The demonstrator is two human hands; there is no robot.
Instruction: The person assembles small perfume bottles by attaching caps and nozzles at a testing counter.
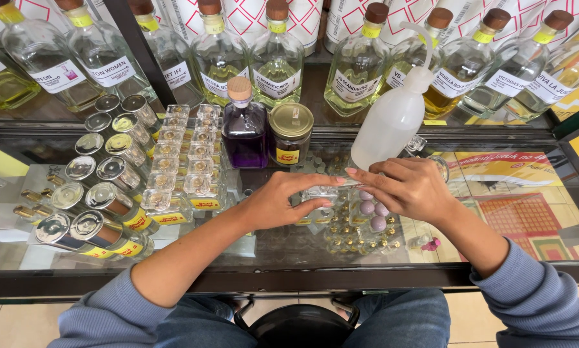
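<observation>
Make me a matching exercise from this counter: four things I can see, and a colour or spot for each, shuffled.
Things:
1. Squat bottle with wooden stopper
2. Squeeze bottle with bent spout
3. Small jar with gold lid
4. Round beads

Descriptions:
A. White plastic, just behind the right hand
B. Dark contents, yellow label, right of the purple bottle
C. Filled with purple liquid
D. Pale lilac, on the glass counter between the left hand and the right hand

Pairs: 1-C, 2-A, 3-B, 4-D
</observation>
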